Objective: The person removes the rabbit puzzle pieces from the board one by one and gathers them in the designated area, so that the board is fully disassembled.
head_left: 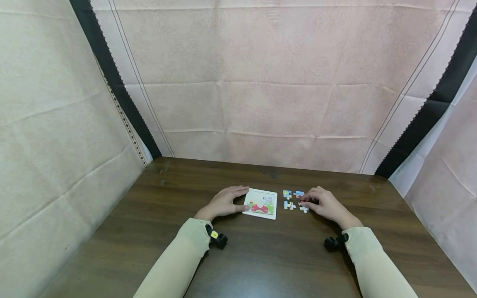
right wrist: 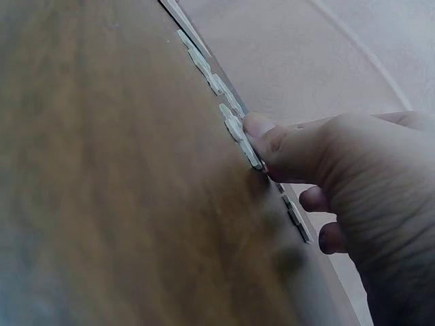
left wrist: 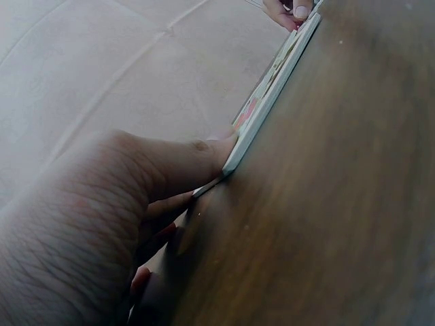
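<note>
A white-framed jigsaw puzzle tray (head_left: pixel 257 193) lies flat on the table, with red, green and pale blue picture pieces in its lower part. My left hand (head_left: pixel 226 201) rests at the tray's left side, fingers stretched to the upper corner and thumb on the lower one. In the left wrist view, the thumb presses on the tray's edge (left wrist: pixel 272 98). Right of the tray, my right hand (head_left: pixel 326 203) pinches a puzzle piece between thumb and fingertips, mostly hidden by them. Another loose piece (head_left: pixel 304 209) lies just below those fingertips.
Several loose puzzle pieces lie between the tray and my right hand, among them a blue-and-yellow piece (head_left: pixel 287 193) and a paler piece (head_left: pixel 289 205). The brown wooden table (head_left: pixel 257 256) ends at light fabric curtains (head_left: pixel 261 103) behind and at both sides.
</note>
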{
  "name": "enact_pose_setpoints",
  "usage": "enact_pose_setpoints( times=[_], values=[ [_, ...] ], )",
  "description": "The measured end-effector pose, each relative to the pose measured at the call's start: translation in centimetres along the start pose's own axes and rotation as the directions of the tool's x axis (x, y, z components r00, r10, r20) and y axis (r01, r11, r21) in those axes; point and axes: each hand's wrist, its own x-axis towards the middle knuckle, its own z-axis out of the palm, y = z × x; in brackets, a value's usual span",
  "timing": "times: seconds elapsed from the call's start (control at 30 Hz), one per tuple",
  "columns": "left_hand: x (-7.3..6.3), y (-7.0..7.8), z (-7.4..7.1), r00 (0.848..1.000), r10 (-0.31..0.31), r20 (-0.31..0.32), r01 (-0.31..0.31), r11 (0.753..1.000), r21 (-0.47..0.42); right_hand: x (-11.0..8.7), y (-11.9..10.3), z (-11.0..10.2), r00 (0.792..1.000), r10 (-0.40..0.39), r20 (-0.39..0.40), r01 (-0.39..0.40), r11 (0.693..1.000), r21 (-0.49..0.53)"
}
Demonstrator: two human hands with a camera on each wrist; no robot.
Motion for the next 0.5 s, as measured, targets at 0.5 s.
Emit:
enact_pose_setpoints(
  times=[0.5],
  values=[
    [-0.10, 0.15, -0.16, 1.000, -0.003, 0.006, 0.003, 1.000, -0.005, 0.01, 0.16, 0.20, 0.999, -0.010, -0.045, 0.009, 1.000, -0.014]
  ],
)
